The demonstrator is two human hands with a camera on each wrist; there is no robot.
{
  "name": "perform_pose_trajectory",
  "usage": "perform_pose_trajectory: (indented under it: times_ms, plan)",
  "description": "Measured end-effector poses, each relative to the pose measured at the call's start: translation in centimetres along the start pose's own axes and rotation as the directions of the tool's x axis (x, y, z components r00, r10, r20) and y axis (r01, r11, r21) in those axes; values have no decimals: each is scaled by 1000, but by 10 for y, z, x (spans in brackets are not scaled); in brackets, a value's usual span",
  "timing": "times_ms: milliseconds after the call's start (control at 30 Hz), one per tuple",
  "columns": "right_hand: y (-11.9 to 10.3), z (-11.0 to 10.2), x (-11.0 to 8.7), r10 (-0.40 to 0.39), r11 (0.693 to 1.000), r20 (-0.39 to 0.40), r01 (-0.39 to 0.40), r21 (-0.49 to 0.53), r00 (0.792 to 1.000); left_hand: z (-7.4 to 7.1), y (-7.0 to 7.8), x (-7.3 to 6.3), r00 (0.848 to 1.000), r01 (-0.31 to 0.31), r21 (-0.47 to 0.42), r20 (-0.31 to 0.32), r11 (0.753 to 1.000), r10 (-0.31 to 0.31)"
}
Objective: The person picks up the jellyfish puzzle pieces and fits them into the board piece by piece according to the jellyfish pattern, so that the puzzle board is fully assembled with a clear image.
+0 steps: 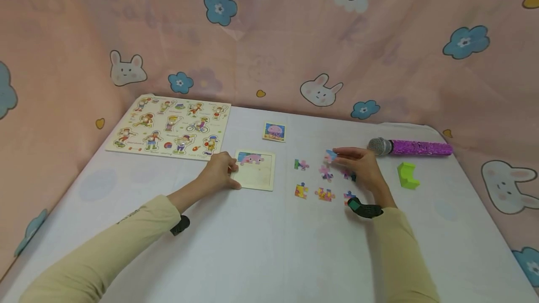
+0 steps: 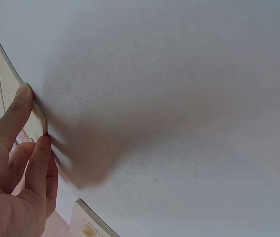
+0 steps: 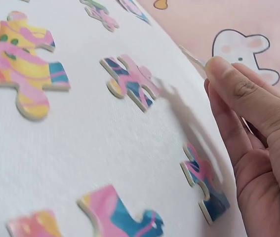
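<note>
White tabletop (image 1: pixel 269 251), tray (image 1: pixel 259 179) partly filled with puzzle pieces (image 1: pixel 251 158), left fingers (image 2: pixel 39 163) gripping its edge, right fingers (image 3: pixel 231 79) pinching another piece (image 1: pixel 330 156).

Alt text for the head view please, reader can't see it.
A person's right hand pinches a blue and pink puzzle piece near loose pieces, while the left hand grips the left edge of a partly filled puzzle tray. Around them on a white table lie a board of cartoon figures, a small square picture, a purple microphone and a green block.
</note>
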State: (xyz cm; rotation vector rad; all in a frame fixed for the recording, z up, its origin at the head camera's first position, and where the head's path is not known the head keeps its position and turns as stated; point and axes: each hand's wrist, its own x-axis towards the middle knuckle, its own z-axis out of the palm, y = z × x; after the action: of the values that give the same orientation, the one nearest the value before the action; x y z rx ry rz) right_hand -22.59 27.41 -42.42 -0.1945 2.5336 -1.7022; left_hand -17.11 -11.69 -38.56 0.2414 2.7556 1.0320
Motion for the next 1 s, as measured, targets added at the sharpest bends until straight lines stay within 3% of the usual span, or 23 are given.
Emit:
perform_pose_trajectory:
  times_ms: [133,400,767,1000]
  plan:
    - [-3,7,2,13,998,-7,-13,54,1000,0,1,0,1000,-1,-1,-2,1000,1]
    - [-7,20,4,73,996,-8,-72,54,997,-1,2,-2,1000,26,-9,9,1000,-25]
    - [-15,38,5,-38,994,17,36,107,999,0,3,-1,1000,14,-8,1,1000,-14]
    - [-17,51,8,-37,996,19,36,85,999,1,1,0,1000,24,-14,-4,1000,-24]
